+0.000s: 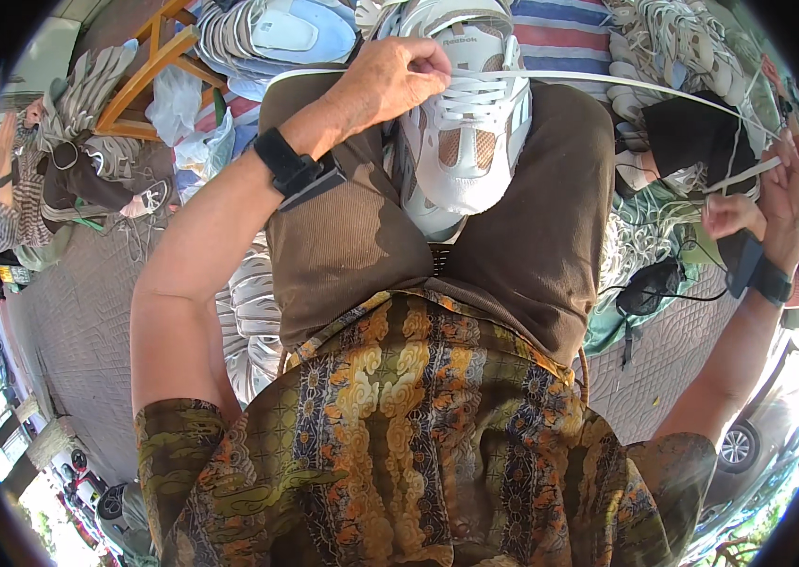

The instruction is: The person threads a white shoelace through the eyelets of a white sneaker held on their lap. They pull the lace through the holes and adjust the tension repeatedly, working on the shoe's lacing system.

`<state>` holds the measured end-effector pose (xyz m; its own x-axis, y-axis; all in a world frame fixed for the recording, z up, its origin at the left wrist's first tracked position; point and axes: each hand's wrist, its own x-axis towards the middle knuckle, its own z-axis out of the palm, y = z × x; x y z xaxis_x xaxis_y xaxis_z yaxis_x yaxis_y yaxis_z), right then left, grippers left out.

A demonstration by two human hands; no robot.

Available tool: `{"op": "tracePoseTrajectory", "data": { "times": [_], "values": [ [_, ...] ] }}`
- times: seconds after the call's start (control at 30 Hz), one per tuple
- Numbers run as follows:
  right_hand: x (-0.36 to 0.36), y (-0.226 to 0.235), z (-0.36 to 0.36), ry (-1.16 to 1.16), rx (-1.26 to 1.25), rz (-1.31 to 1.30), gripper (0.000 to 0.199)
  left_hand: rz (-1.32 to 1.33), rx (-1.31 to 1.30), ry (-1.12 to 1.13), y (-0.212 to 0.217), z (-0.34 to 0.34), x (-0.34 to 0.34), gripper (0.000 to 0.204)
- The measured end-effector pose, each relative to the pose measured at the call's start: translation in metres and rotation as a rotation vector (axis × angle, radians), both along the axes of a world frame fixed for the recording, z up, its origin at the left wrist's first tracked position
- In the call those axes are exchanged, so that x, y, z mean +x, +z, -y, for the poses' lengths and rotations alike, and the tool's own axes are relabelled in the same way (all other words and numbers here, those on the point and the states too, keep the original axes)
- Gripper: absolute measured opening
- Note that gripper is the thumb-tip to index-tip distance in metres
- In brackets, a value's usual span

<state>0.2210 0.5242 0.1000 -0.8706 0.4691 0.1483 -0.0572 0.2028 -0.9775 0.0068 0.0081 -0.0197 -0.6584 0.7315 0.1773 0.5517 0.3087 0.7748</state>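
Note:
A white and tan sneaker (468, 132), with lace crossing its upper, rests between my knees, toe toward me. My left hand (398, 83) is closed in a pinch at the lacing, its fingertips against the lace. From there a flat white shoelace (598, 77) runs taut to the far right. My right hand (784, 203), arm stretched out to that side, has the lace at its fingers; a loose length of lace sticks out beside them. A fist (732, 216) shows next to it; whose it is I cannot tell. Another pale sole shows beneath the sneaker.
Pale insoles (291, 33) and shoe parts are piled beyond my left knee, near a wooden stool (149, 71). More shoe uppers (669, 47) lie at the far right. A bundle of white laces (640, 236) sits by my right knee. Another person (17, 189) is at the left.

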Motion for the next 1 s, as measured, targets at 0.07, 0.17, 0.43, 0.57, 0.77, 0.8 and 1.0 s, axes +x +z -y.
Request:
{"op": "tracePoseTrajectory", "data": {
  "times": [0.07,0.17,0.43,0.57,0.77,0.8,1.0],
  "values": [
    [0.000,-0.007,-0.021,0.060,0.159,-0.107,0.045,-0.064,-0.004,0.053,0.000,-0.002,0.004,0.014],
    [-0.008,0.010,0.050,-0.048,0.357,-0.064,0.046,-0.167,-0.007,0.146,-0.006,0.001,0.007,0.012],
    [-0.025,0.002,0.028,0.084,0.118,0.451,0.029,-0.156,-0.075,0.186,0.006,0.004,0.016,0.026],
    [-0.022,-0.034,0.076,0.104,0.918,0.513,0.022,-0.398,-0.038,0.183,-0.002,-0.002,0.009,0.025],
    [-0.136,-0.091,0.202,0.442,0.729,0.236,0.032,-0.336,-0.115,0.098,-0.005,-0.004,0.014,0.024],
    [-0.158,-0.113,0.209,0.473,0.962,0.059,0.033,-0.262,-0.050,0.077,-0.004,-0.003,0.015,0.024],
    [-0.180,-0.114,0.278,0.795,0.326,0.341,0.047,-0.010,-0.046,0.048,-0.007,0.007,0.018,0.026]
  ]
}}
